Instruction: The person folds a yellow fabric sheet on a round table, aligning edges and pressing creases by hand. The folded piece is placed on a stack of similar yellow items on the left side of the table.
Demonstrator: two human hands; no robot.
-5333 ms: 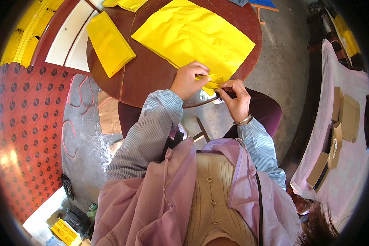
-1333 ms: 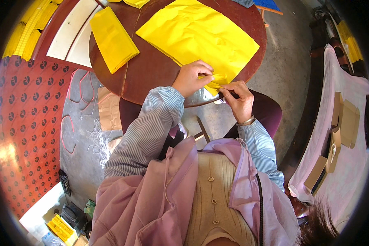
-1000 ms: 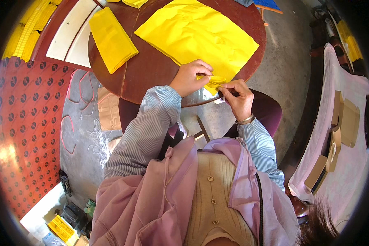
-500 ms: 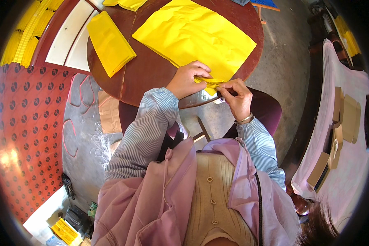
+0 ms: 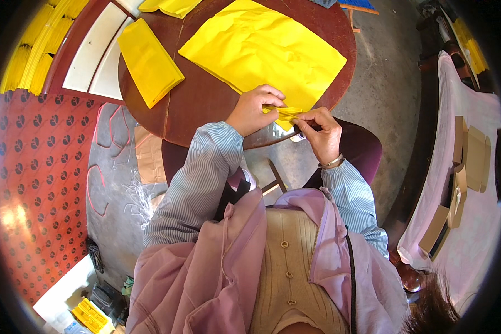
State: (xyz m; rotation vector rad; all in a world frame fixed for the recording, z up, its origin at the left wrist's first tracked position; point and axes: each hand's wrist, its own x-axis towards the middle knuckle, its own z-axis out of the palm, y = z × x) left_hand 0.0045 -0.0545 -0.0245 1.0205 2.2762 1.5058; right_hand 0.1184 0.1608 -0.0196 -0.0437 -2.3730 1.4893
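A stack of large yellow sheets [image 5: 261, 47], fabric or paper, lies across the round brown table [image 5: 145, 117]. At the near corner of the stack, close to the table's front edge, a yellow strip [image 5: 286, 113] is folded up between my hands. My left hand [image 5: 256, 109] pinches its left end, thumb below and fingers above. My right hand [image 5: 321, 131] grips the right end between thumb and forefinger. Whether the strip is part of the top sheet I cannot tell. A folded yellow bundle [image 5: 150, 62] rests apart on the table's left side.
Another yellow piece [image 5: 170, 5] lies at the table's far left. To the right, opened cardboard boxes [image 5: 456, 189] sit on a pink cloth [image 5: 423, 234]. A red patterned panel [image 5: 39, 183] stands at left, with brown paper [image 5: 147, 153] on the floor beside the table.
Both hands keep their grip on the yellow strip and have barely moved. The whole view has shifted very slightly.
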